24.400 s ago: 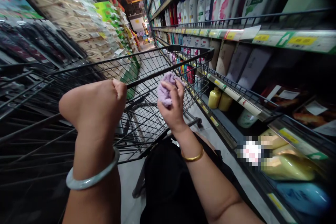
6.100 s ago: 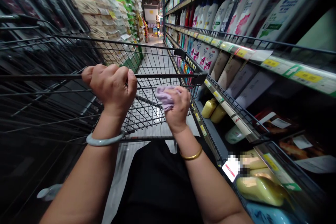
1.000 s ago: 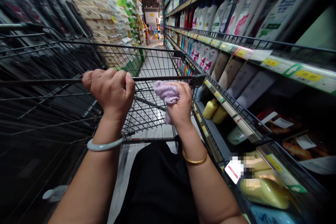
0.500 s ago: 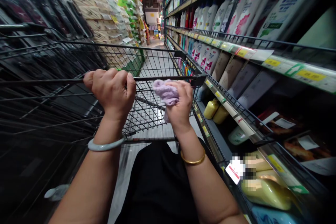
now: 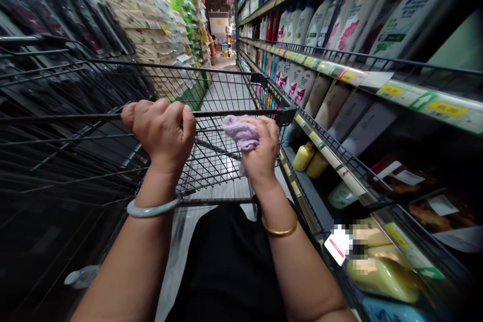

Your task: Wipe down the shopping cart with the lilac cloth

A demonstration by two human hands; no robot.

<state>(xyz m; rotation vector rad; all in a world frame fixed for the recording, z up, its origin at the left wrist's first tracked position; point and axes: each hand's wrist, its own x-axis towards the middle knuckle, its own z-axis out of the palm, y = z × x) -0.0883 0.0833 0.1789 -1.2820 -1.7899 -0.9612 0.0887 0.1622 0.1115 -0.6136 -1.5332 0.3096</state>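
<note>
My left hand is wrapped round the black handle bar of a wire shopping cart. A pale jade bangle sits on that wrist. My right hand is closed on a crumpled lilac cloth, pressed against the same bar further right. A gold bangle circles the right wrist. The cart basket in front of me shows no goods.
Shelves on the right carry white and coloured bottles, with yellow bottles on the low shelf near the cart's right side. Stacked packaged goods line the left. More wire carts stand at my left. The aisle floor runs ahead.
Over the last second the hands and cart hold almost still. The right hand has shifted the lilac cloth slightly on the bar.
</note>
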